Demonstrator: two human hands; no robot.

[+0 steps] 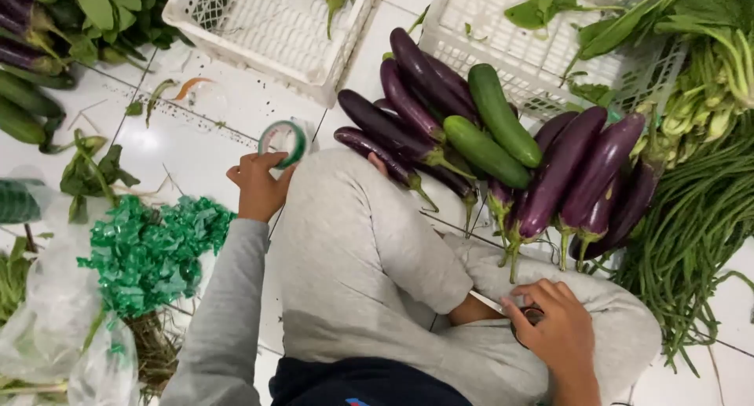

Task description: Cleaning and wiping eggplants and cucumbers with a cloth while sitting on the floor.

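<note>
Tape roll [283, 141], green: pinched in left hand [258, 188] fingers; keep strip taut. Right hand [554, 325] curled, contents unclear. Eggplants [550, 178] on floor [196, 147] ahead.

Eggplants [550, 170] and cucumbers [495, 131] between crate [503, 29] and knee [353, 241].

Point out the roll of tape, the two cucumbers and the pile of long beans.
roll of tape [283, 141]: head view, green rim.
cucumbers [499, 115]: head view, middle of the upper one.
long beans [695, 225]: head view, middle of the pile.
</note>
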